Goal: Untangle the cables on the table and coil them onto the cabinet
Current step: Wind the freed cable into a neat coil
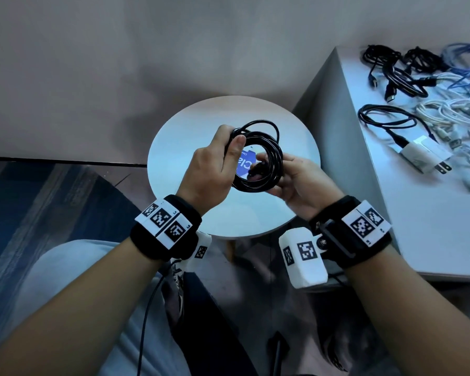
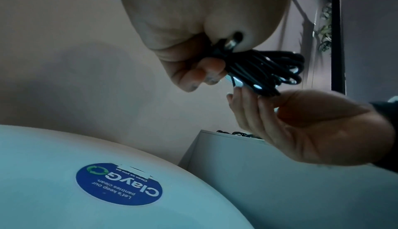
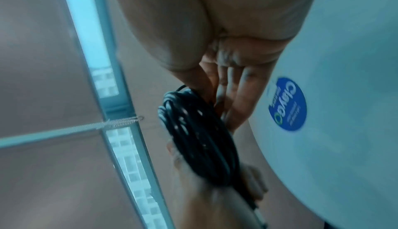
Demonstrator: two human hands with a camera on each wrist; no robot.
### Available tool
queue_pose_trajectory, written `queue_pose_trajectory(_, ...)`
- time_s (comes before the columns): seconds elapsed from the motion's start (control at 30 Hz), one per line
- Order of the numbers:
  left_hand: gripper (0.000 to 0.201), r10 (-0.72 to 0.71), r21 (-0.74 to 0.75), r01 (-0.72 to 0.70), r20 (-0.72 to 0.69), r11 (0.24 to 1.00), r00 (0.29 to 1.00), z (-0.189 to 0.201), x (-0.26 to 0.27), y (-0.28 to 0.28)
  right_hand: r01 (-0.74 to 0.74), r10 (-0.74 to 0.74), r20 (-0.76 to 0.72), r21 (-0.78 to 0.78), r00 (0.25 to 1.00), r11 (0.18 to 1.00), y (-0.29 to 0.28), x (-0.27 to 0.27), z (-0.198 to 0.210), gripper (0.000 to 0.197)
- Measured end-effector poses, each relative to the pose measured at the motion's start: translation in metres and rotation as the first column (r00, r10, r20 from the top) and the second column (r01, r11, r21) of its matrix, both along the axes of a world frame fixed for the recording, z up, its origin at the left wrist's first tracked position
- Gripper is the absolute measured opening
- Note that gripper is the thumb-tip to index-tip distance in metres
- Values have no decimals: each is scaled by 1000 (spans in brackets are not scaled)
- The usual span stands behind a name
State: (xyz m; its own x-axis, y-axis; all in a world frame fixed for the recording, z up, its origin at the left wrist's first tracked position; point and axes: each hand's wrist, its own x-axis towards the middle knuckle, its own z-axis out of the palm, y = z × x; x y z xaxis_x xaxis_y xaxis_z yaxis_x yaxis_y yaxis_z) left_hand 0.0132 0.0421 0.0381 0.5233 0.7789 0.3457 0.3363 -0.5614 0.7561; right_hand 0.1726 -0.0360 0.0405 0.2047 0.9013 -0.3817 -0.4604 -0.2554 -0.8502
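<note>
Above round table [image 1: 179,207] | left hand [image 1: 210,172], right hand [image 1: 300,180] both grasping black cable coil [image 1: 258,158] | cabinet [image 1: 423,226] edge right

The round table [image 1: 174,147] stands left of the cabinet [image 1: 429,226], where cables [image 1: 407,77] lie.

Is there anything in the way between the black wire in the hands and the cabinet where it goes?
Nothing visible blocks it. Both hands hold the black coil above the round table; the cabinet has bare surface nearest the person.
</note>
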Motion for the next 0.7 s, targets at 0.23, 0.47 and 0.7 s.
queue_pose_trajectory(0.23, 30, 108, 128, -99, -65, 987, 992, -7, 2, 0, -99, 94, -201, -16, 975, 995, -1, -10, 7, 66)
queue_pose_trajectory(0.47, 32, 144, 185, -119, -125, 975, 982, -10, 2, 0, -62, 57, 116, 42, 992, 997, -1, -24, 4, 27)
queue_pose_trajectory(0.7, 34, 204, 299, -140, -197, 944, 959, -7, 2, 2, -271, 285, 359, -91, 889, 958, -5, -8, 10, 29)
